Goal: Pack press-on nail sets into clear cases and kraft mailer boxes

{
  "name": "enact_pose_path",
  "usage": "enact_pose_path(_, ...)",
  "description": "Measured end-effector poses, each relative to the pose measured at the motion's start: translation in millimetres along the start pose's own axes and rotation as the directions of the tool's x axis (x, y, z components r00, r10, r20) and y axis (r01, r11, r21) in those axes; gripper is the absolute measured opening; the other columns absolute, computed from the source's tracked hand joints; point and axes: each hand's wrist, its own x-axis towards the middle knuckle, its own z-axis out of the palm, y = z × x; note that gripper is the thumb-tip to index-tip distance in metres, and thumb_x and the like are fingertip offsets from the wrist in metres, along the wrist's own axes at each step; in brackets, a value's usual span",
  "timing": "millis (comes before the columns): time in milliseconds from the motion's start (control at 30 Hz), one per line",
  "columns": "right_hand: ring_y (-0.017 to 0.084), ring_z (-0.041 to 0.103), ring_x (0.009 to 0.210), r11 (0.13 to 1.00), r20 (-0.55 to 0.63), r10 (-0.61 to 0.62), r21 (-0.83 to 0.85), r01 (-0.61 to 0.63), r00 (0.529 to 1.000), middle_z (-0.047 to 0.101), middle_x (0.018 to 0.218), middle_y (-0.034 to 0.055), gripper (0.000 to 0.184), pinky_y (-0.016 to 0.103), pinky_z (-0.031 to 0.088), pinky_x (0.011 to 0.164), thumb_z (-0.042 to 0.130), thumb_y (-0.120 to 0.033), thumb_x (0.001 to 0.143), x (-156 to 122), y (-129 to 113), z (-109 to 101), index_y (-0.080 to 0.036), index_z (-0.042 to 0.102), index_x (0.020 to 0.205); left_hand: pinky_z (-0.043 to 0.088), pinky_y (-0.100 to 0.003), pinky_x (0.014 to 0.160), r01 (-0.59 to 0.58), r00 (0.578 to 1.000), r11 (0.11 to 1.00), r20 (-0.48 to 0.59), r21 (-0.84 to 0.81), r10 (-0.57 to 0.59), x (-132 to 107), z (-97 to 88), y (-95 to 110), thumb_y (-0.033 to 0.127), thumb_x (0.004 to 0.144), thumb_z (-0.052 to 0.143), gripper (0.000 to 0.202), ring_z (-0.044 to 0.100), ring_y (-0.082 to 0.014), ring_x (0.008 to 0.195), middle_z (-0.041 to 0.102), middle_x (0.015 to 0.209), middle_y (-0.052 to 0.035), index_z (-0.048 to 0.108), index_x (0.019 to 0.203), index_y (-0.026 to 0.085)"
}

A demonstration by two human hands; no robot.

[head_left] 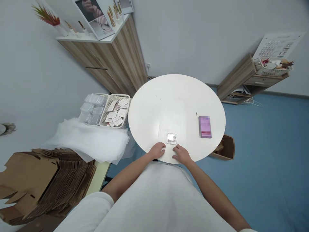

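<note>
A small clear plastic case [172,138] lies flat on the round white table [169,100], close to its near edge and right in front of the person. The left hand [157,150] rests on the table just beside the case's near left corner, and the right hand [181,154] rests just beside its near right corner. The fingers of both hands are loosely released and point toward the case, grasping nothing; whether the fingertips actually touch it is too small to tell. Further right on the same table, well apart from the hands, lies a flat purple packet [205,127], with a tiny dark speck just beyond it. Off the table's left side stand two white perforated baskets, one filled with small printed cards [117,111] and the other with clear bags [93,108]. Nearer the person on that side is a stack of thin white sheets [89,138], then a pile of flattened cardboard boxes [41,183]. An open cardboard box [227,147] sits on the blue floor under the table's right edge.
</note>
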Motion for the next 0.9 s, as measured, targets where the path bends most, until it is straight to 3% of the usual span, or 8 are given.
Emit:
enact_pose_path(133,0.016,0.051,0.073,0.999,0.008,-0.023,-0.045,0.023,1.000,0.055,0.088,0.0041,0.012,0.026,0.034,0.060,0.046,-0.026,0.080,3,0,-3,-0.022,0.056,0.085,0.040,-0.032,0.077,-0.043,0.998,0.998,0.044,0.049,0.041,0,0.9,0,0.025,0.072,0.050,0.020,0.052,-0.0199,0.087,0.055,0.090,-0.0049,0.054,0.090,0.020)
enact_pose_path(333,0.016,0.052,0.075,0.993,0.029,-0.038,-0.108,0.041,0.999,0.057,0.081,0.0064,0.021,0.026,0.034,0.061,0.038,-0.019,0.083,9,-7,-7,-0.020,0.058,0.076,0.036,-0.035,0.079,-0.044,0.996,0.984,0.081,0.175,0.030,3,-0.8,8,0.036,0.068,0.057,0.028,0.050,-0.0237,0.091,0.054,0.095,-0.0067,0.055,0.091,0.021)
enact_pose_path(467,0.015,0.052,0.075,0.998,0.017,0.040,0.053,-0.041,0.999,0.057,0.082,0.0044,0.018,0.024,0.036,0.059,0.040,-0.021,0.082,12,-9,-15,-0.021,0.058,0.079,0.032,-0.040,0.083,-0.076,0.996,0.960,0.064,0.269,0.061,5,-3.8,9,0.038,0.065,0.060,0.032,0.050,-0.0263,0.091,0.054,0.094,-0.0081,0.056,0.091,0.020)
enact_pose_path(600,0.014,0.052,0.077,0.980,-0.021,0.083,0.181,-0.078,0.996,0.056,0.081,0.0032,0.020,0.024,0.038,0.063,0.038,-0.024,0.083,13,-8,-26,-0.020,0.057,0.080,0.030,-0.038,0.083,-0.052,0.998,0.944,0.044,0.324,0.040,8,-9.5,8,0.022,0.075,0.046,0.014,0.052,-0.0232,0.088,0.057,0.087,-0.0076,0.056,0.085,0.020)
enact_pose_path(700,0.017,0.052,0.084,0.980,-0.066,0.071,0.188,-0.057,0.995,0.056,0.090,0.0047,0.019,0.028,0.039,0.070,0.045,-0.033,0.079,8,-5,-31,-0.020,0.056,0.087,0.032,-0.036,0.080,-0.005,0.999,0.956,0.037,0.293,-0.006,10,-13.8,6,0.016,0.078,0.039,0.018,0.054,-0.0213,0.083,0.059,0.080,-0.0066,0.056,0.080,0.020)
enact_pose_path(833,0.024,0.046,0.101,0.994,-0.126,0.031,0.105,-0.017,0.992,0.051,0.110,0.0078,0.048,0.037,0.035,0.083,0.061,-0.042,0.065,-8,6,-26,-0.022,0.050,0.107,0.034,-0.035,0.080,0.046,0.999,0.979,0.002,0.198,-0.048,11,-17.5,5,0.018,0.080,0.037,0.020,0.056,-0.0206,0.080,0.061,0.078,-0.0050,0.056,0.079,0.022)
enact_pose_path(900,0.024,0.045,0.105,0.996,-0.161,0.039,0.091,-0.024,0.986,0.051,0.112,0.0079,0.037,0.038,0.033,0.087,0.058,-0.037,0.069,-15,15,-22,-0.022,0.052,0.102,0.034,-0.035,0.081,0.047,0.999,0.987,-0.014,0.156,-0.046,11,-18.6,3,0.019,0.080,0.037,0.020,0.057,-0.0204,0.080,0.062,0.078,-0.0041,0.057,0.079,0.023)
